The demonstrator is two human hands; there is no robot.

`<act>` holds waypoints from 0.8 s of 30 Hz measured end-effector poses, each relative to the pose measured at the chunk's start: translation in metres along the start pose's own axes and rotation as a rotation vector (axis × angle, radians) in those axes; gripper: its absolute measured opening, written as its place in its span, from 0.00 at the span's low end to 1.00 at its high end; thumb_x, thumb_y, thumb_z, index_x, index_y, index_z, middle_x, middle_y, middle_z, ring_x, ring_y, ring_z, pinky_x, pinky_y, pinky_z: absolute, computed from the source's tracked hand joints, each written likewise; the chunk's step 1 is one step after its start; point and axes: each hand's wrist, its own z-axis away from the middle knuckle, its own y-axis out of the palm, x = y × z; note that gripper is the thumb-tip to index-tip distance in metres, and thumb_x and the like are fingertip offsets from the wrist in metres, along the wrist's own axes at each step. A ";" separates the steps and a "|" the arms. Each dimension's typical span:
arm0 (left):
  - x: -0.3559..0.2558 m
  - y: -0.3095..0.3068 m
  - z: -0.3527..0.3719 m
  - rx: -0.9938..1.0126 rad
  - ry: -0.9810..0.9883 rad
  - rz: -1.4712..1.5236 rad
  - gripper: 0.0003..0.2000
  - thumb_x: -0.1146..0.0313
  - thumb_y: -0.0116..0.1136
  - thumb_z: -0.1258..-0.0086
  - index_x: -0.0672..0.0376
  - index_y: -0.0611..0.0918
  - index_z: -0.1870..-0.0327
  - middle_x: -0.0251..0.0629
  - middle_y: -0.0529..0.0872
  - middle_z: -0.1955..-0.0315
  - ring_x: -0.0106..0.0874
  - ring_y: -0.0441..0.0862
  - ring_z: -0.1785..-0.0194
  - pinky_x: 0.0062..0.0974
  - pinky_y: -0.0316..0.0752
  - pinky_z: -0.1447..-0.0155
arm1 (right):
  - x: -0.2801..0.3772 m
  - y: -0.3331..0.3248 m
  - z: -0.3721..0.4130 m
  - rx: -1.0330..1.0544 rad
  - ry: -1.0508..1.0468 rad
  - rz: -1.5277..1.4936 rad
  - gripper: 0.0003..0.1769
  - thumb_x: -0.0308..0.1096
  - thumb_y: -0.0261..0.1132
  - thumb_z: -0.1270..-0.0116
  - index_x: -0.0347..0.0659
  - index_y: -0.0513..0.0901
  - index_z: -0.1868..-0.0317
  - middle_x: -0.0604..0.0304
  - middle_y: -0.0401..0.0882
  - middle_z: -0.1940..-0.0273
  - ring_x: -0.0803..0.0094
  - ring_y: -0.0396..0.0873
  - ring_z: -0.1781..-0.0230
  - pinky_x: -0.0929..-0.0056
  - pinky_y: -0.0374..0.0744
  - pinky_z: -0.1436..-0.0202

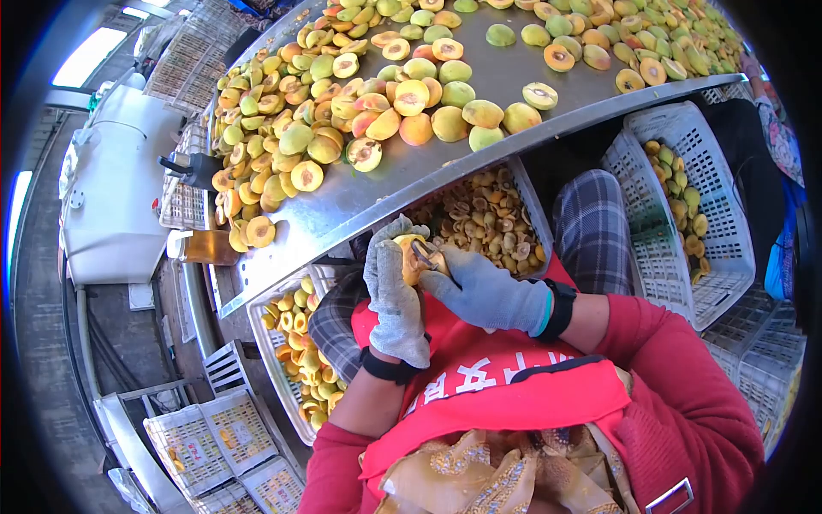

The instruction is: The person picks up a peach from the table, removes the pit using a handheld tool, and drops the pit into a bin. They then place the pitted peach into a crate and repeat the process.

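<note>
My left hand (396,300), in a grey glove, holds a yellow-orange fruit half (406,262) upright in front of my chest. Close against it, my right hand (488,289), in a blue-grey glove, is closed on a small curved metal tool (421,250), whose end touches the cut face of the fruit. Just beyond both hands, a crate (538,214) under the table edge holds many small brownish pieces. Halved fruits, yellow, green and orange, lie spread over the metal table (360,199) ahead.
A white crate of fruit halves (267,349) stands at my lower left, another crate (723,206) at the right. Empty-looking crates (193,445) sit at the bottom left. A white tank (116,193) is at the far left. Part of another person (775,137) shows at the right edge.
</note>
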 end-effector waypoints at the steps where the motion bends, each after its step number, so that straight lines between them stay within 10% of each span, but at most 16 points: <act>1: 0.000 0.002 0.001 -0.019 0.002 -0.015 0.21 0.54 0.51 0.30 0.64 0.74 0.48 0.44 0.81 0.57 0.32 0.78 0.53 0.29 0.73 0.46 | 0.018 -0.006 0.003 0.088 0.176 -0.121 0.18 0.45 0.55 0.31 0.36 0.74 0.57 0.39 0.78 0.66 0.45 0.78 0.70 0.53 0.76 0.65; 5: -0.010 0.007 0.001 -0.020 -0.065 -0.021 0.18 0.57 0.52 0.30 0.65 0.77 0.52 0.42 0.82 0.62 0.31 0.80 0.57 0.27 0.73 0.49 | 0.032 -0.018 0.006 0.241 0.307 -0.111 0.18 0.45 0.54 0.32 0.37 0.74 0.54 0.42 0.80 0.67 0.51 0.80 0.74 0.56 0.78 0.71; 8: -0.022 0.016 -0.005 -0.033 -0.166 -0.173 0.16 0.59 0.52 0.29 0.65 0.79 0.55 0.42 0.83 0.64 0.29 0.80 0.61 0.24 0.74 0.53 | -0.018 0.003 0.002 0.005 -0.076 0.379 0.17 0.43 0.54 0.33 0.37 0.73 0.53 0.46 0.80 0.70 0.59 0.81 0.77 0.62 0.78 0.76; 11: -0.003 0.001 -0.007 0.005 0.037 -0.418 0.13 0.63 0.53 0.30 0.65 0.79 0.55 0.39 0.83 0.64 0.26 0.78 0.65 0.20 0.74 0.58 | -0.038 0.015 -0.001 0.026 -0.102 0.013 0.14 0.39 0.56 0.34 0.39 0.73 0.54 0.52 0.79 0.74 0.65 0.79 0.81 0.66 0.78 0.76; 13: -0.011 0.016 -0.001 -0.026 -0.017 -0.360 0.13 0.64 0.55 0.32 0.65 0.79 0.54 0.38 0.83 0.64 0.24 0.78 0.66 0.20 0.73 0.58 | 0.013 -0.019 0.005 0.386 0.476 -0.390 0.15 0.38 0.55 0.35 0.38 0.71 0.53 0.46 0.80 0.72 0.60 0.81 0.78 0.62 0.79 0.72; 19: -0.023 0.008 -0.015 0.186 -0.349 -0.476 0.13 0.65 0.60 0.36 0.64 0.80 0.55 0.37 0.84 0.66 0.23 0.78 0.67 0.19 0.73 0.60 | -0.014 -0.010 0.006 0.193 0.034 0.228 0.12 0.37 0.52 0.36 0.36 0.72 0.62 0.53 0.77 0.76 0.67 0.78 0.83 0.68 0.77 0.80; 24: -0.039 0.015 -0.026 0.287 -0.505 -0.580 0.10 0.66 0.57 0.34 0.63 0.83 0.60 0.35 0.84 0.69 0.21 0.78 0.68 0.16 0.71 0.64 | 0.005 -0.027 0.006 0.516 0.435 -0.352 0.10 0.37 0.53 0.37 0.40 0.69 0.60 0.60 0.72 0.80 0.72 0.74 0.84 0.71 0.76 0.83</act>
